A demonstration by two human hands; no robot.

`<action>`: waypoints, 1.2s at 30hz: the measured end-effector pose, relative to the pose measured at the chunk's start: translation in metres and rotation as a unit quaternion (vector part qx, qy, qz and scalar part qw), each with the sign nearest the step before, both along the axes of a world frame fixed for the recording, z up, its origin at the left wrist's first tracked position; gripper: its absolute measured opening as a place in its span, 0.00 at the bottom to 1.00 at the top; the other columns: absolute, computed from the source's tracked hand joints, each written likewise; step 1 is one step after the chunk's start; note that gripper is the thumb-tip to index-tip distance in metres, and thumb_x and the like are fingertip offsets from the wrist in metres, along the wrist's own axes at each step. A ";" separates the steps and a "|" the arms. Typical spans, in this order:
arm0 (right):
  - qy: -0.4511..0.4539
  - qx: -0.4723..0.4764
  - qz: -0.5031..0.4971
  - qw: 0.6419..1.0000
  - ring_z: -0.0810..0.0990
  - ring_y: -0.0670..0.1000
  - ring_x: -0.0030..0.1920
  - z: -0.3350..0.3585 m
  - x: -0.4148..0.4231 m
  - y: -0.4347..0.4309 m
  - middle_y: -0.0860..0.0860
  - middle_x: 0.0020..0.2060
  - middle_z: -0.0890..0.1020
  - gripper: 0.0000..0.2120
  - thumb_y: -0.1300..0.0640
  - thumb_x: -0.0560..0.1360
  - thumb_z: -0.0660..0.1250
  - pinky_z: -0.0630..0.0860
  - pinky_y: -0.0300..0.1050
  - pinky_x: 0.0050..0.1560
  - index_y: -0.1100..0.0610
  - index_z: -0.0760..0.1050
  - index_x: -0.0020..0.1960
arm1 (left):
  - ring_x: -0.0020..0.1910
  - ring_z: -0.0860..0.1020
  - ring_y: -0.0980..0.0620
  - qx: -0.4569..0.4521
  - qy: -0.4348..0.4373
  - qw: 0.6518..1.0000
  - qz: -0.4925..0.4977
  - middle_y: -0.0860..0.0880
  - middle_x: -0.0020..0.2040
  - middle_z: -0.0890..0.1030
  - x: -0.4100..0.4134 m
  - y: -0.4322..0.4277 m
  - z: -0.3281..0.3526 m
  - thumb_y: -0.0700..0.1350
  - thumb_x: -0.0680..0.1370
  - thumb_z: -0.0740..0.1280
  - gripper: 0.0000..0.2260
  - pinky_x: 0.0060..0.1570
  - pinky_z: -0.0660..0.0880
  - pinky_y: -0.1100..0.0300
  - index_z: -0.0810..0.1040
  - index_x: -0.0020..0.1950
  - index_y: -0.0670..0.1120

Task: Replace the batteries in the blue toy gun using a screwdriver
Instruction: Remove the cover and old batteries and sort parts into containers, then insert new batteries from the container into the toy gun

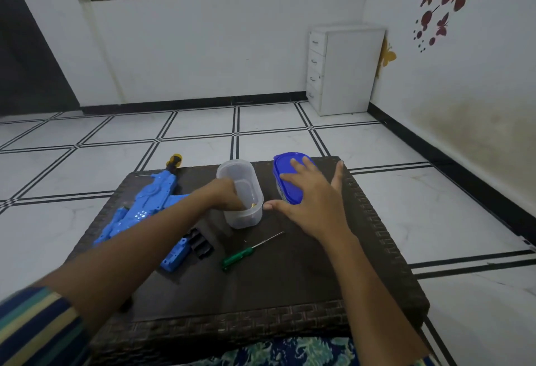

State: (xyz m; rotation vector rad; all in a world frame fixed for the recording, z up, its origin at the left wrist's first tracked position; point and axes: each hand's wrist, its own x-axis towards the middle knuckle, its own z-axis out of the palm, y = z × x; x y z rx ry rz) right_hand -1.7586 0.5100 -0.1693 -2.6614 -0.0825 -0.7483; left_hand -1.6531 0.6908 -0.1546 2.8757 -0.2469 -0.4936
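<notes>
The blue toy gun lies on the left of the low dark table, partly under my left forearm. A green-handled screwdriver lies in the middle of the table. Black pieces lie beside the gun's grip. My left hand reaches down into a clear plastic container; its fingertips are blurred behind the container wall near a small yellowish item at the bottom. My right hand hovers with spread fingers over the blue lid to the right of the container.
The table has a woven dark rim and stands on a white tiled floor with black lines. A white drawer cabinet stands in the far right corner. Patterned cloth lies at the table's near edge.
</notes>
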 end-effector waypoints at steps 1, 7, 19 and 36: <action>-0.042 0.004 0.001 0.999 0.62 0.49 0.76 0.003 0.000 0.004 0.49 0.71 0.72 0.32 0.28 0.68 0.64 0.33 0.66 0.73 0.47 0.78 0.63 | 0.57 0.75 0.46 0.006 -0.010 1.000 0.012 0.43 0.58 0.77 0.001 -0.003 -0.002 0.51 0.72 0.71 0.22 0.60 0.73 0.53 0.73 0.62 0.42; -0.223 0.020 -0.011 0.975 0.74 0.54 0.68 0.013 -0.004 0.021 0.54 0.64 0.79 0.15 0.46 0.74 0.71 0.45 0.65 0.75 0.55 0.82 0.54 | 0.51 0.78 0.45 -0.013 -0.034 0.999 0.035 0.43 0.50 0.80 0.000 -0.006 -0.007 0.50 0.66 0.72 0.18 0.56 0.76 0.50 0.78 0.51 0.41; -0.257 0.084 0.066 0.960 0.82 0.53 0.51 0.017 -0.015 0.051 0.55 0.49 0.85 0.07 0.61 0.75 0.68 0.79 0.49 0.53 0.61 0.82 0.50 | 0.64 0.68 0.48 -0.054 -0.189 0.980 -0.003 0.51 0.65 0.73 -0.013 -0.001 0.009 0.50 0.63 0.78 0.09 0.55 0.67 0.45 0.80 0.35 0.50; 0.028 0.500 0.188 0.845 0.85 0.50 0.39 0.014 -0.019 0.084 0.54 0.41 0.85 0.11 0.62 0.72 0.74 0.83 0.42 0.40 0.56 0.82 0.54 | 0.40 0.83 0.54 -0.608 0.130 0.761 0.185 0.46 0.40 0.85 -0.091 0.056 0.043 0.44 0.66 0.74 0.10 0.47 0.76 0.60 0.82 0.45 0.42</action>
